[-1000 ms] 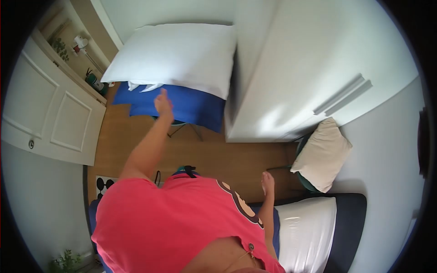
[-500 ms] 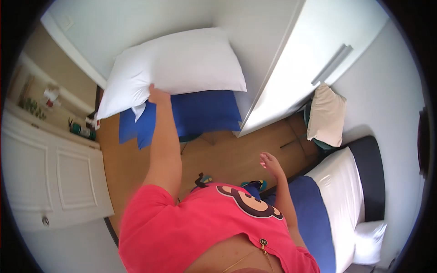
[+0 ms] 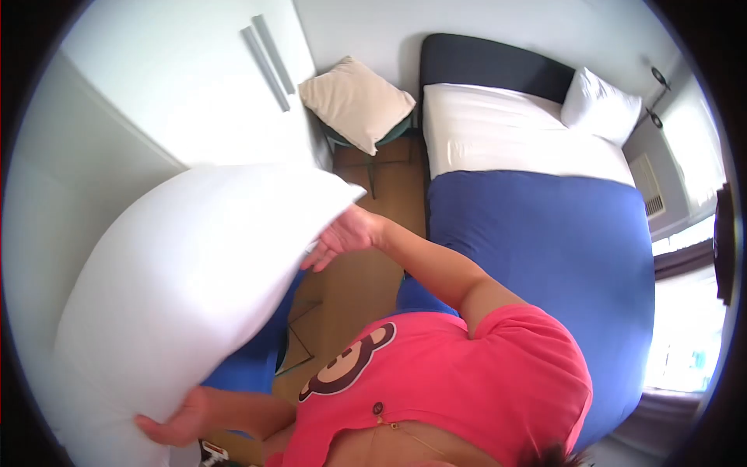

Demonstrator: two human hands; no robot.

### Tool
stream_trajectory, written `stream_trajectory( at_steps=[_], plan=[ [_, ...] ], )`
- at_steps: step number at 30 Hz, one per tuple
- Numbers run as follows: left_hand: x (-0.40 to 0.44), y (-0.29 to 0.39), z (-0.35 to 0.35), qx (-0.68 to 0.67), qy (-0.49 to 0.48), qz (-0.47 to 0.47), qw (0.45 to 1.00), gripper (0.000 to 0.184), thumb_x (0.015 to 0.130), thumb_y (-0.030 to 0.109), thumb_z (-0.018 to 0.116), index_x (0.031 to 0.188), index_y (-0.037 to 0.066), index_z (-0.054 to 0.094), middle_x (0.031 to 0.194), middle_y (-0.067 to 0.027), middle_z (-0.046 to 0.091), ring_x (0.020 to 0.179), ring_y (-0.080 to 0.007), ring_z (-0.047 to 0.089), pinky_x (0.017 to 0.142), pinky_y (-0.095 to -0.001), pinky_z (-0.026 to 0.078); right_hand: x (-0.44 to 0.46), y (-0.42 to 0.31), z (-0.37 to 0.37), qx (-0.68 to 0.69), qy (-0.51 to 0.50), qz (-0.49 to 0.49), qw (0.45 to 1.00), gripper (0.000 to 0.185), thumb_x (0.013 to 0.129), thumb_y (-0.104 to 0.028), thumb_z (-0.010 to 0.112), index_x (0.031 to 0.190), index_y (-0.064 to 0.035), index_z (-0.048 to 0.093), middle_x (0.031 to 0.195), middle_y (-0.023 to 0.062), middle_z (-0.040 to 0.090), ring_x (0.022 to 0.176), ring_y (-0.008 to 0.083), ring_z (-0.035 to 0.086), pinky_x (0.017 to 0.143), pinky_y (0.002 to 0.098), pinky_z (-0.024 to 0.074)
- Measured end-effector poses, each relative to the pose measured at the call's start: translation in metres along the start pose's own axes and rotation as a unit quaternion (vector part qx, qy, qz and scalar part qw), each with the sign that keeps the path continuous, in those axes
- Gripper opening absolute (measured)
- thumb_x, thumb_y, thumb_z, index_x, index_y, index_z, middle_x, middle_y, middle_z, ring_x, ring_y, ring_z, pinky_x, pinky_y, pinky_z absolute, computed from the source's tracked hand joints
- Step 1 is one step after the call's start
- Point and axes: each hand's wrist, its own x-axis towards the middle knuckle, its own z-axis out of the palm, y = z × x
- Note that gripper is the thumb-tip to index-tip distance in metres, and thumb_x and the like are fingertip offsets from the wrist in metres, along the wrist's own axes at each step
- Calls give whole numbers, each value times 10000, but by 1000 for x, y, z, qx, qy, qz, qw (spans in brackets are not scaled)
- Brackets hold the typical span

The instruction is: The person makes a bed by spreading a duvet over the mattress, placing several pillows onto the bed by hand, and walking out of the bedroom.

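A large white pillow [image 3: 194,249] fills the left of the view, raised and tilted above a blue cloth [image 3: 253,362]. My left hand [image 3: 175,420] grips its lower edge, with some fingers hidden behind the fabric. At the pillow's upper right corner, my right hand [image 3: 346,233] holds the edge, fingers curled at its underside.
A bed with a blue cover [image 3: 537,265], white sheet [image 3: 506,132] and dark headboard [image 3: 498,66] stands at right. On it lies another white pillow [image 3: 599,105]. A beige cushion [image 3: 358,105] rests on a chair beside the white wardrobe [image 3: 179,86].
My view has turned right, toward the bed. The white pillow has been lifted off the blue cloth. My right hand, holding nothing before, now grips the pillow along with my left.
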Motion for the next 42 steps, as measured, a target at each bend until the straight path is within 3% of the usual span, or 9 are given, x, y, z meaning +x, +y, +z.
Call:
stream_trajectory(
  at_steps=[2, 5, 12, 22, 32, 34, 37, 39, 42],
  plan=[
    [-46, 7, 9, 467, -23, 488, 737, 683, 600, 347, 823, 1066, 3, 460, 984, -100, 555, 804, -238, 582, 733, -338, 503, -8, -9, -9, 106, 159, -72, 979, 860, 787, -729, 292, 1302, -43, 358, 1306, 198, 400, 1052, 392, 507, 889, 489, 405],
    [-86, 19, 43, 320, 16, 595, 737, 579, 673, 391, 732, 1034, -5, 512, 971, -107, 569, 792, -213, 573, 680, -320, 483, -48, 5, -62, 175, 183, -133, 958, 489, 845, -431, 460, 1121, -37, 542, 1085, 113, 586, 882, 258, 596, 812, 411, 465],
    [-109, 17, 200, 118, -38, 405, 906, 429, 751, 264, 657, 1038, -23, 518, 972, -133, 567, 812, -223, 571, 712, -317, 476, -130, -56, -83, 118, 188, -232, 947, 286, 829, -248, 481, 974, -23, 579, 873, 137, 637, 722, 272, 638, 612, 464, 532],
    [-228, 30, 443, -15, 17, 522, 853, 294, 795, 84, 633, 1017, -58, 504, 942, -160, 557, 774, -255, 584, 692, -319, 483, -352, -151, -128, 112, 467, -467, 742, 291, 851, -290, 506, 1071, -103, 548, 1007, 61, 606, 904, 176, 580, 782, 370, 480],
    [-411, 46, 643, -260, -337, 98, 900, 170, 821, 21, 582, 967, -57, 544, 922, -148, 602, 795, -281, 579, 772, -375, 451, -617, -237, -184, -87, 450, -663, 592, 285, 889, -197, 448, 1102, -28, 530, 1042, 98, 591, 939, 221, 574, 860, 369, 462],
    [-448, 53, 644, -346, -478, -441, 676, 364, 848, 203, 605, 1068, -76, 528, 1047, -133, 585, 920, -230, 541, 864, -327, 392, -623, -255, -185, -30, 636, -603, 480, 302, 869, -212, 495, 1100, -22, 530, 1033, 97, 595, 885, 209, 586, 791, 352, 478],
    [-529, -6, 627, -288, -620, -630, 369, 490, 849, 192, 604, 1246, -15, 404, 1117, -89, 520, 1003, -135, 484, 824, -310, 429, -641, -249, -239, -21, 853, -341, 394, 361, 845, -262, 534, 1091, 1, 536, 1019, 112, 599, 872, 217, 588, 753, 361, 469],
    [-535, -51, 616, -124, -808, -563, 120, 462, 844, 190, 607, 1232, 10, 432, 1103, -84, 532, 966, -139, 525, 803, -299, 444, -676, -212, -311, -132, 936, -67, 320, 436, 830, -316, 549, 1108, 20, 533, 1044, 144, 589, 899, 243, 579, 770, 371, 449],
    [-537, -117, 630, -204, -915, -323, 128, 372, 819, 141, 599, 1149, 6, 495, 1099, -110, 538, 996, -172, 519, 852, -319, 428, -625, -195, -344, -142, 966, -64, 206, 681, 835, -389, 534, 1248, 125, 363, 1262, 280, 427, 1220, 356, 384, 1004, 351, 310]
  ],
)
